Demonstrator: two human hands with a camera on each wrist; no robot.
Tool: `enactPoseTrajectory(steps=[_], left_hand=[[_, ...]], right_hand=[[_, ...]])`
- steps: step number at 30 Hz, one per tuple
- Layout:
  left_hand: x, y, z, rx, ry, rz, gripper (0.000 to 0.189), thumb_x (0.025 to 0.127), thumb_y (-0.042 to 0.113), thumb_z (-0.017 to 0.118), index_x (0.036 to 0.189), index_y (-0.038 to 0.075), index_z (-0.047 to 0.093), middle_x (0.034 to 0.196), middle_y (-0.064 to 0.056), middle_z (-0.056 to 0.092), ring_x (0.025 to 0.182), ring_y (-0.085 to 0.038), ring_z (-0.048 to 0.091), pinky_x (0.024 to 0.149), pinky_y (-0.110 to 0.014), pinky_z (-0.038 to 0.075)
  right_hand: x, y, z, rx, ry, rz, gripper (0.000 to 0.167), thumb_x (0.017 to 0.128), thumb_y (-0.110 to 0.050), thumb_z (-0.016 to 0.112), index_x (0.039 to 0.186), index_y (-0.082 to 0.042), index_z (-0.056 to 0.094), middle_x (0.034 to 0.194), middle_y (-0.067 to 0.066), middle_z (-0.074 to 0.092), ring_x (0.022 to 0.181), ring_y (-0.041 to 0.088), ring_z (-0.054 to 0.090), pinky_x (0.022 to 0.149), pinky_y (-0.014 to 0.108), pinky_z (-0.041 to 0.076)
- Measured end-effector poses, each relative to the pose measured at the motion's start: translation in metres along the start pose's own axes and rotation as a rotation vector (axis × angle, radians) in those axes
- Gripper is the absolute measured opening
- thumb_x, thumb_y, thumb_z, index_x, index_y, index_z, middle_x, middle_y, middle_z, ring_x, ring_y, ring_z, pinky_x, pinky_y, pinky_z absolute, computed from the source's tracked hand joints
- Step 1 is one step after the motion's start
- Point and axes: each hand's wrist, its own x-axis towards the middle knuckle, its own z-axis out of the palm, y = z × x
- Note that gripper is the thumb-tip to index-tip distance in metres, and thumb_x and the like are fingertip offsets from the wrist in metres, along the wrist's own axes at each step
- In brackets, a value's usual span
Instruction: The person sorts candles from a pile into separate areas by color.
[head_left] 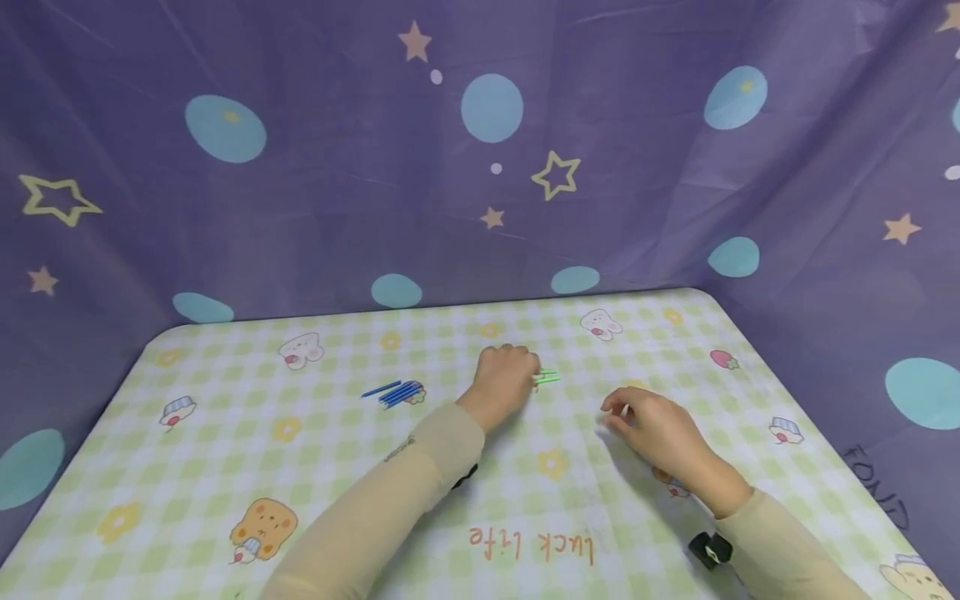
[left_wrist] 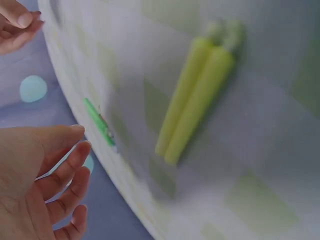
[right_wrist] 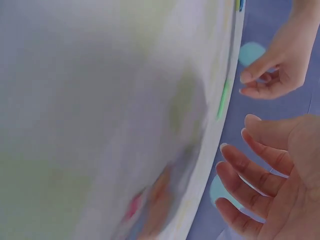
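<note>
My left hand (head_left: 508, 375) is low over the far middle of the table, its fingers loosely bent with nothing between them in the left wrist view. Just right of it lie slim green sticks (head_left: 547, 377), pen-like in shape. Two yellow sticks (left_wrist: 195, 100) rest side by side on the cloth in the left wrist view; the left arm hides them in the head view. Several blue sticks (head_left: 401, 393) lie left of that hand. My right hand (head_left: 660, 429) hovers over the table to the right, fingers relaxed and apart, holding nothing.
A checked green and white cloth (head_left: 337, 467) with printed cartoon figures covers the table. Behind the far edge hangs a purple curtain (head_left: 315, 208) with stars and dots. Black wrist straps (head_left: 710, 550) show below the sleeves.
</note>
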Motion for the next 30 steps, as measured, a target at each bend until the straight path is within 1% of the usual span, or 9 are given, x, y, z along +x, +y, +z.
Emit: enactPoseTrajectory(steps=[3,6,11,16,20,24,27,30], left_hand=[[-0.011,-0.007,-0.005,-0.012,0.027,0.001,0.019,0.090,0.026,0.074,0.108,0.023,0.076,0.103,0.006,0.071,0.093,-0.015,0.066,0.081,-0.037,0.052],[-0.024,-0.015,-0.009,-0.014,0.053,0.000,0.015,0.091,0.025,0.073,0.106,0.023,0.076,0.101,0.006,0.071,0.090,-0.015,0.066,0.079,-0.037,0.052],[-0.047,-0.027,-0.014,-0.018,0.077,-0.028,0.014,0.091,0.027,0.074,0.103,0.024,0.076,0.092,0.007,0.069,0.083,-0.015,0.064,0.073,-0.035,0.051],[-0.070,-0.033,-0.016,-0.084,0.108,-0.070,0.012,0.089,0.028,0.075,0.100,0.023,0.076,0.088,0.008,0.069,0.079,-0.014,0.063,0.069,-0.034,0.050],[-0.086,-0.036,-0.015,-0.129,0.134,-0.103,0.013,0.086,0.028,0.078,0.098,0.023,0.077,0.087,0.009,0.070,0.077,-0.013,0.064,0.066,-0.034,0.049],[-0.099,-0.038,-0.013,-0.158,0.137,-0.128,0.014,0.084,0.029,0.080,0.097,0.023,0.077,0.084,0.010,0.070,0.075,-0.011,0.063,0.063,-0.031,0.049],[-0.105,-0.039,-0.010,-0.169,0.130,-0.143,0.012,0.084,0.030,0.080,0.095,0.024,0.078,0.082,0.011,0.069,0.073,-0.010,0.063,0.061,-0.029,0.048],[-0.109,-0.039,-0.007,-0.187,0.130,-0.149,0.009,0.084,0.028,0.079,0.091,0.023,0.078,0.078,0.011,0.068,0.069,-0.010,0.062,0.058,-0.030,0.047]], right_hand=[[0.007,-0.016,0.004,0.004,0.002,-0.047,0.010,0.088,-0.015,0.075,0.097,-0.018,0.072,0.086,-0.009,0.065,0.073,0.008,0.057,0.063,0.032,0.047],[0.016,-0.031,0.011,-0.006,0.012,-0.112,0.011,0.086,-0.014,0.077,0.095,-0.018,0.071,0.084,-0.010,0.065,0.071,0.006,0.056,0.062,0.030,0.047],[0.029,-0.051,0.021,-0.017,-0.012,-0.211,0.011,0.086,-0.013,0.077,0.094,-0.017,0.071,0.081,-0.009,0.063,0.068,0.005,0.056,0.059,0.027,0.046],[0.040,-0.063,0.029,-0.009,-0.055,-0.287,0.010,0.087,-0.013,0.077,0.094,-0.015,0.071,0.085,-0.007,0.066,0.072,0.007,0.059,0.061,0.025,0.048],[0.048,-0.071,0.033,-0.010,-0.082,-0.325,0.010,0.087,-0.014,0.077,0.096,-0.015,0.071,0.087,-0.007,0.066,0.075,0.009,0.062,0.063,0.025,0.049],[0.055,-0.078,0.037,-0.014,-0.077,-0.365,0.011,0.087,-0.014,0.078,0.095,-0.015,0.071,0.086,-0.006,0.066,0.076,0.010,0.062,0.064,0.026,0.050],[0.059,-0.082,0.039,-0.011,-0.080,-0.391,0.011,0.086,-0.014,0.078,0.096,-0.014,0.071,0.086,-0.005,0.067,0.075,0.010,0.062,0.063,0.025,0.049],[0.061,-0.085,0.040,-0.007,-0.094,-0.395,0.012,0.087,-0.014,0.077,0.096,-0.014,0.071,0.086,-0.005,0.067,0.073,0.009,0.061,0.061,0.024,0.048]])
